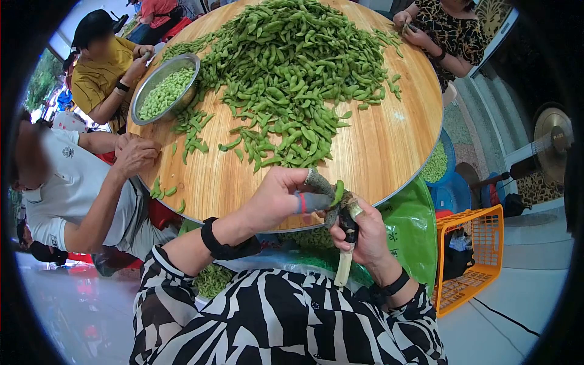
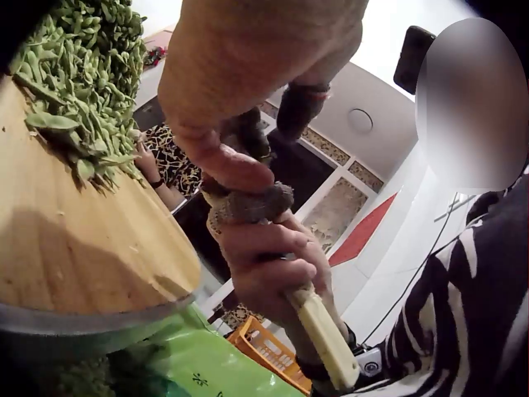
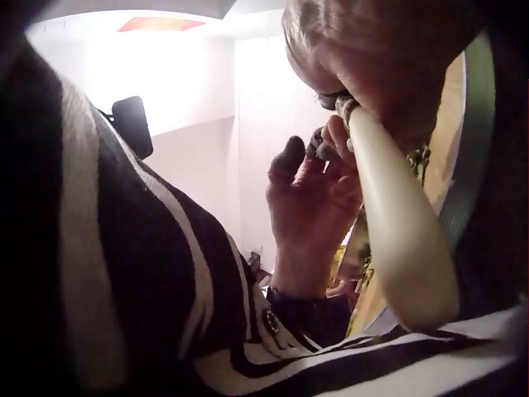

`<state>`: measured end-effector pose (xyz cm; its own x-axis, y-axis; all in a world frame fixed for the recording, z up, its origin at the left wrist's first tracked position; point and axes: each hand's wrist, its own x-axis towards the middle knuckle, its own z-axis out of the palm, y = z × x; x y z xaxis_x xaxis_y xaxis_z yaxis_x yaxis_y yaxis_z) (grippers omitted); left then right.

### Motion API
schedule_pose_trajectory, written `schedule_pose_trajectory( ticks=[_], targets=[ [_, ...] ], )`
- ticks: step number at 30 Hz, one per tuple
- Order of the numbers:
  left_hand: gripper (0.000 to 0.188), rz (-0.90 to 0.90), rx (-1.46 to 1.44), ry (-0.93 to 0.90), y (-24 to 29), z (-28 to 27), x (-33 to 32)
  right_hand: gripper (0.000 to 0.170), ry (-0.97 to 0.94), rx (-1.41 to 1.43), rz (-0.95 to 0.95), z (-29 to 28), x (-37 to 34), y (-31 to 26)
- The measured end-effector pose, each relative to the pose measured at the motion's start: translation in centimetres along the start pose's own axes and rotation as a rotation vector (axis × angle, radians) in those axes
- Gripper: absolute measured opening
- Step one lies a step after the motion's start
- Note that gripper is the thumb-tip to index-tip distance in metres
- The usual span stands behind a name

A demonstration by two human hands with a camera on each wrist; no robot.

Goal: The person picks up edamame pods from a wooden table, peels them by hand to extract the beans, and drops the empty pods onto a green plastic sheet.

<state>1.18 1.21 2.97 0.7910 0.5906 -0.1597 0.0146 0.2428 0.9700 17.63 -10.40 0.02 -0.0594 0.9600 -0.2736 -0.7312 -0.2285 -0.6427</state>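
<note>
Over the table's near edge my left hand [image 1: 274, 194] pinches a green soybean pod [image 1: 339, 191] at its fingertips. Grey covers wrap some of those fingers, one with a red band. Close against it, my right hand [image 1: 370, 234] grips a cream-handled tool [image 1: 344, 267] with dark wrapping round its upper part. In the left wrist view the cream handle [image 2: 324, 335] sticks out below the curled right fingers; the tool's working end is hidden between the hands. The right wrist view shows the handle [image 3: 405, 223] large, with the left hand [image 3: 306, 207] behind it.
A big heap of soybean pods [image 1: 292, 67] covers much of the round wooden table [image 1: 389, 152]. A metal bowl [image 1: 193, 91] of shelled beans stands at left. Other people sit around the table. An orange crate [image 1: 468, 292] and green bag [image 1: 413, 237] are at right.
</note>
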Motion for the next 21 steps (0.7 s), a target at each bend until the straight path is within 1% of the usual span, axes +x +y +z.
schedule_pose_trajectory(
  ticks=[1, 3, 7, 9, 10, 12, 16, 18, 19, 21],
  targets=[
    [0.013, -0.001, 0.000, 0.000, -0.2, 0.4, -0.1, 0.040, 0.001, 0.001, 0.001, -0.1, -0.1, 0.3],
    [0.015, 0.070, 0.031, 0.069, -0.6, 1.3, -0.1, 0.041, -0.022, -0.062, -0.048, -0.5, -0.1, 0.9],
    [0.016, 0.090, -0.027, 0.093, -1.3, 1.1, 0.0, 0.043, -0.056, -0.040, -0.040, -0.8, 0.0, 0.3],
    [0.020, 0.000, 0.014, 0.082, -1.2, 0.8, 0.0, 0.045, -0.082, -0.031, -0.023, -0.9, -0.2, 0.1],
    [0.020, -0.001, 0.014, 0.082, -1.4, 0.8, 0.1, 0.045, -0.082, -0.031, -0.023, -0.9, -0.3, -0.1],
    [0.018, -0.054, 0.016, 0.077, -1.7, 0.7, 0.2, 0.047, -0.157, -0.085, -0.025, -0.7, -0.5, -0.2],
    [0.018, -0.125, 0.052, 0.077, -1.4, 0.8, 0.1, 0.049, -0.158, -0.098, -0.020, -1.1, -0.5, 0.1],
    [0.020, 0.065, 0.146, 0.067, -2.2, 0.6, 0.2, 0.049, -0.153, -0.101, -0.015, -1.4, -0.5, 0.2],
    [0.020, 0.062, 0.145, 0.067, -2.2, 0.5, 0.2, 0.049, -0.153, -0.099, -0.013, -1.2, -0.6, 0.1],
    [0.017, 0.121, 0.295, 0.041, -2.2, 0.5, 0.1, 0.045, -0.084, -0.095, -0.028, -0.8, -0.8, 0.0]
  ],
)
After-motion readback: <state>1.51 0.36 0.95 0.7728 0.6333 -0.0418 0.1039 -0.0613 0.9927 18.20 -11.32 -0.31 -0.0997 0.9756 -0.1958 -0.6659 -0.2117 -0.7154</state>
